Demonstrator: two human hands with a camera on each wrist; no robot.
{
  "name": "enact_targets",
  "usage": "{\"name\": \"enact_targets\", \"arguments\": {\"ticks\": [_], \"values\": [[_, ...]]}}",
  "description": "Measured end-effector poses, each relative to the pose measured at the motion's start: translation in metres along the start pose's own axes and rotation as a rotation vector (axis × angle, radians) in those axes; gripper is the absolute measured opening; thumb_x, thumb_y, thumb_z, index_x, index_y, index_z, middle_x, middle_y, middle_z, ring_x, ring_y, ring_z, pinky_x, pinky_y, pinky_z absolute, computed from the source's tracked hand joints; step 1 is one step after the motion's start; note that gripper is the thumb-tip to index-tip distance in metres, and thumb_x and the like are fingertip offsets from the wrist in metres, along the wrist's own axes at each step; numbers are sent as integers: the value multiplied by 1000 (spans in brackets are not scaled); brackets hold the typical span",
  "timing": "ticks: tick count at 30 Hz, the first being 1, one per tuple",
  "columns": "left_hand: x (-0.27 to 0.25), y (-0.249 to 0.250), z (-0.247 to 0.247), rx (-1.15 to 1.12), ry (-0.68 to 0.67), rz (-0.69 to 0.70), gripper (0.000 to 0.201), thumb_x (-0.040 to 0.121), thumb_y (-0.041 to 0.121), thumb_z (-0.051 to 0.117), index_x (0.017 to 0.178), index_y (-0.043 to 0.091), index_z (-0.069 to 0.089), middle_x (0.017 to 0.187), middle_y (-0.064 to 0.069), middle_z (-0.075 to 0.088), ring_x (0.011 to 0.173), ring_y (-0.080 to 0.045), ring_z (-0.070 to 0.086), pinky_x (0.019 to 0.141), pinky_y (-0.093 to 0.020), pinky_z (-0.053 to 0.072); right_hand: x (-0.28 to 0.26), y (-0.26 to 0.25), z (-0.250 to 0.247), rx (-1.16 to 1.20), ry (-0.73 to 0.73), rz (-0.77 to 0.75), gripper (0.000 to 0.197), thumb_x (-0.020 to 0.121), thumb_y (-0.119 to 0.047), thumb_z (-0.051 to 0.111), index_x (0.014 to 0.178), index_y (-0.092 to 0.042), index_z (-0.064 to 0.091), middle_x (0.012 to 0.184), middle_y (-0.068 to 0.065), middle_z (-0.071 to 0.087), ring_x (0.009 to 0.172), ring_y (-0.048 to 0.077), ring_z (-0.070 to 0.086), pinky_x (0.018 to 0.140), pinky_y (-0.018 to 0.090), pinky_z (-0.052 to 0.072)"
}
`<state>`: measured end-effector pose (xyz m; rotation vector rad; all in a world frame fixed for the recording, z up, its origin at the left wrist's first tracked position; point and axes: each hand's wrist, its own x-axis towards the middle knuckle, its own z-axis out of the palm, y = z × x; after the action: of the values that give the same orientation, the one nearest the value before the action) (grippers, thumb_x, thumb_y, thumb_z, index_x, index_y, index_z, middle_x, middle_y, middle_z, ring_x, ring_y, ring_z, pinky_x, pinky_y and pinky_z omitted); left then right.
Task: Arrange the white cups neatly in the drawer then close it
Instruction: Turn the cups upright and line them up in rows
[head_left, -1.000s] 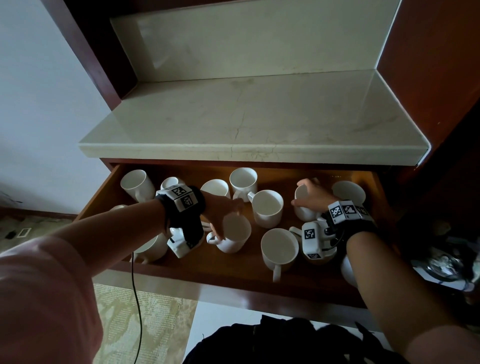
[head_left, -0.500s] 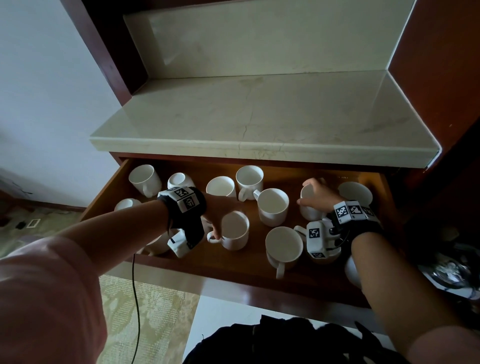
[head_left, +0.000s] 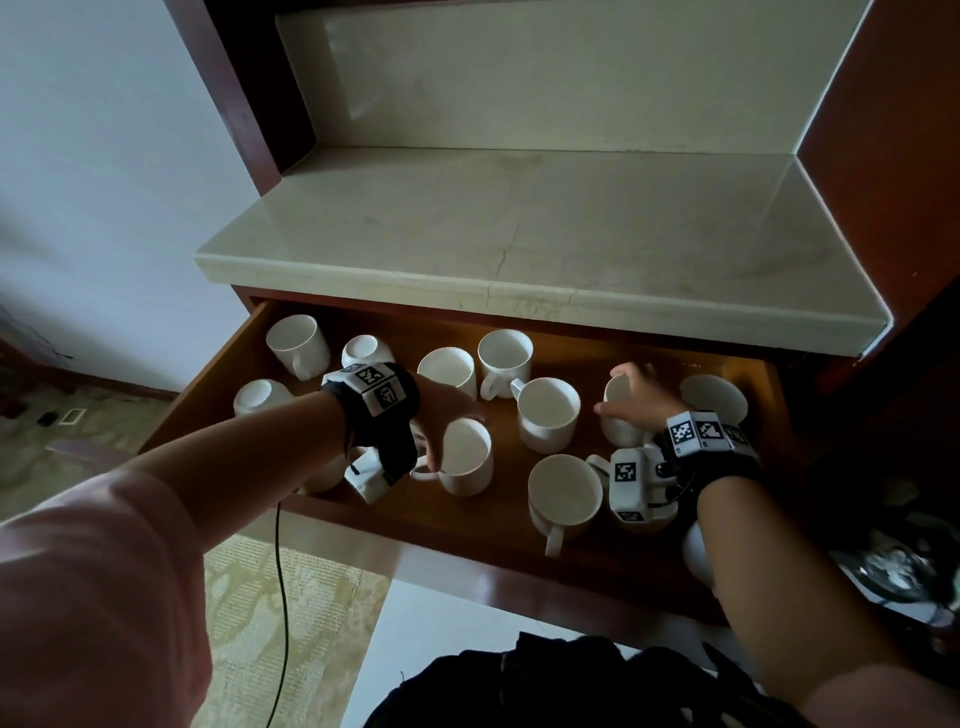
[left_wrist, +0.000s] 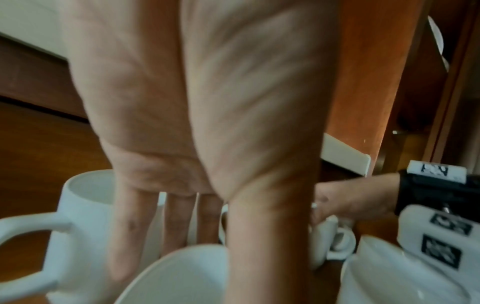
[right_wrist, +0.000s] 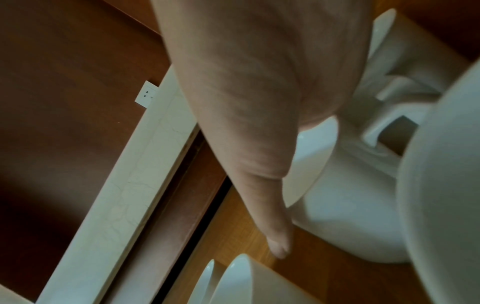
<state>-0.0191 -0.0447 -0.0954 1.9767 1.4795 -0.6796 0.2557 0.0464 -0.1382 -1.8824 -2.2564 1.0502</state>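
A wooden drawer (head_left: 467, 564) stands pulled out, holding several white cups. My left hand (head_left: 449, 410) reaches down over an upright cup (head_left: 467, 460) near the drawer's middle. It holds that cup's rim (left_wrist: 176, 277), with fingers (left_wrist: 135, 236) behind it and the thumb in front. My right hand (head_left: 641, 392) grips another cup (head_left: 618, 431) from above, towards the back right. In the right wrist view the thumb (right_wrist: 275, 236) points down beside this cup (right_wrist: 345, 205). Both cups rest on the drawer floor.
Other cups stand between my hands (head_left: 548, 415) and at the front (head_left: 563, 493). One cup lies on its side at the back left (head_left: 298, 345). A marble counter (head_left: 519, 228) overhangs the drawer's back. A dark bag (head_left: 571, 686) lies below the drawer front.
The head view has shifted up and to the right. Both hands stay on the same cups; the left-hand cup has edged slightly left.
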Motion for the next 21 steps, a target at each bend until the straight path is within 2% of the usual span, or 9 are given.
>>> {"name": "enact_targets", "arguments": {"ticks": [3, 6, 8, 12, 17, 21], "values": [[-7, 2, -14, -112, 39, 16, 101, 69, 33, 83, 149, 25, 23, 144, 5, 44, 133, -12, 40, 110, -31, 33, 0, -3, 0, -52, -19, -25, 82, 80, -45, 68, 146, -21, 26, 153, 8, 15, 140, 33, 20, 111, 49, 28], [-11, 0, -27, -239, 155, 10, 87, 72, 38, 80, 144, 23, 34, 138, 6, 50, 127, -11, 48, 107, -35, 41, 2, -4, 1, -74, -18, -63, 84, 83, -45, 65, 149, -18, 20, 157, 6, 7, 144, 33, 8, 115, 50, 20], [-15, -4, -31, -294, 225, -15, 77, 74, 41, 78, 140, 24, 41, 134, 7, 54, 122, -10, 52, 104, -36, 44, 2, -5, 4, -90, 7, -84, 84, 84, -45, 64, 149, -15, 20, 158, 7, 8, 145, 31, 5, 116, 48, 16], [-25, -13, -35, -323, 302, -106, 62, 81, 39, 71, 136, 23, 47, 133, 5, 55, 121, -12, 53, 102, -34, 45, 0, -9, 8, -137, 74, -106, 80, 84, -45, 63, 148, -14, 25, 157, 9, 17, 145, 30, 8, 117, 47, 15], [-32, -34, -35, -315, 297, -182, 58, 85, 44, 65, 136, 24, 47, 138, 2, 52, 124, -14, 51, 104, -34, 44, -5, -22, 4, -187, 47, -110, 76, 85, -48, 60, 145, -13, 29, 152, 10, 27, 142, 31, 14, 114, 50, 20], [-41, -55, -32, -302, 327, -197, 55, 87, 44, 62, 136, 21, 49, 134, 0, 55, 119, -14, 53, 102, -30, 41, -15, -27, 4, -199, 25, -112, 78, 84, -49, 61, 146, -14, 28, 152, 9, 28, 141, 28, 21, 114, 43, 24]]}}
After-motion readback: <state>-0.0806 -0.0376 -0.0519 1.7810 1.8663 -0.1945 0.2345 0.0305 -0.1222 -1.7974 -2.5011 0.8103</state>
